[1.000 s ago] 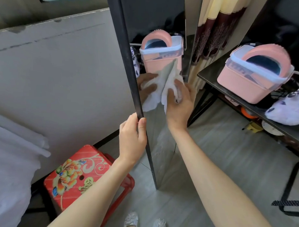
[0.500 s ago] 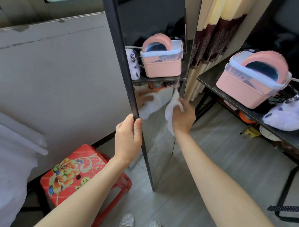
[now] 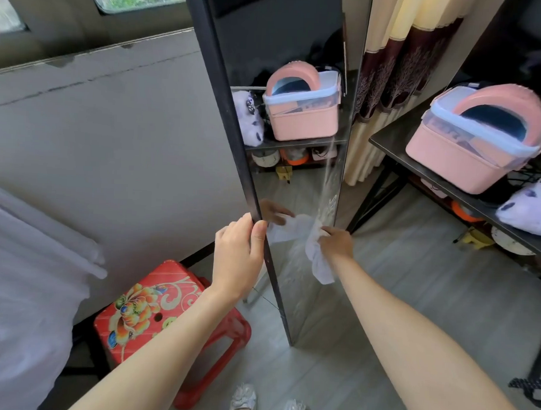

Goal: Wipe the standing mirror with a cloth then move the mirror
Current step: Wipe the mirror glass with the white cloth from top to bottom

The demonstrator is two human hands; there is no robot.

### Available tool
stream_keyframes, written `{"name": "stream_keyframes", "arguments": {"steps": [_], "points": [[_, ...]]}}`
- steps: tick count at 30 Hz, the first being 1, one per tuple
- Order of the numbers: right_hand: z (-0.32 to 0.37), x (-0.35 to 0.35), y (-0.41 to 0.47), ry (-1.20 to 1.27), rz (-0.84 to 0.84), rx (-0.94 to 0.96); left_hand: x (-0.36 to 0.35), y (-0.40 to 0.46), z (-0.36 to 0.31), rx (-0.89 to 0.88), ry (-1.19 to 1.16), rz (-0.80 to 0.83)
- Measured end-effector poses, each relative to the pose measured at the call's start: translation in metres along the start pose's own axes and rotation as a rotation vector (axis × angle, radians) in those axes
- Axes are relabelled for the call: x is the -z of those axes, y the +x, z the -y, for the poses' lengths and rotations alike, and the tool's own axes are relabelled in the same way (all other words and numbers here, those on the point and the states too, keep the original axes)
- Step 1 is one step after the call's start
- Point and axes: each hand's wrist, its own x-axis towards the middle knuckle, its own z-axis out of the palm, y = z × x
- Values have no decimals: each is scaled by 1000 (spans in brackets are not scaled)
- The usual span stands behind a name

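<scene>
A tall standing mirror (image 3: 294,187) with a black frame stands upright on the floor in the middle of the view. My left hand (image 3: 237,253) grips its left frame edge at mid height, thumb on the front. My right hand (image 3: 337,243) presses a crumpled white cloth (image 3: 315,256) against the lower part of the glass. The cloth and a hand are reflected in the glass just to the left. A wet streak runs down the glass above the cloth.
A red flowered plastic stool (image 3: 165,312) stands at the mirror's left foot. A black shelf (image 3: 389,145) at the right carries a pink box (image 3: 470,142) and a plush toy (image 3: 532,210). Curtains (image 3: 389,86) hang behind. White bedding (image 3: 20,287) lies at the left.
My right hand has wiped the cloth down the glass from the height of the reflected pink box to the lower part. My left hand has stayed on the frame.
</scene>
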Motion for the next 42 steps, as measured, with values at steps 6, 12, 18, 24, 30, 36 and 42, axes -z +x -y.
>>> {"name": "stream_keyframes", "arguments": {"steps": [6,12,18,24,30,36,42], "points": [[-7,20,-13,242,-154,-23,-15,-22,8,254,361,453],[-13,51,-24,253,-262,117,-32,-25,-15,348,509,969],[-27,68,-32,328,-207,42,-53,-9,-39,70,336,923],[-28,81,-34,373,-284,66,-67,1,-41,-299,502,737],[4,81,-18,380,-333,223,-74,30,-34,-643,714,610],[70,86,6,449,-246,442,-78,51,-41,-543,1112,648],[106,68,40,282,-204,622,-74,57,-45,-730,1226,792]]}}
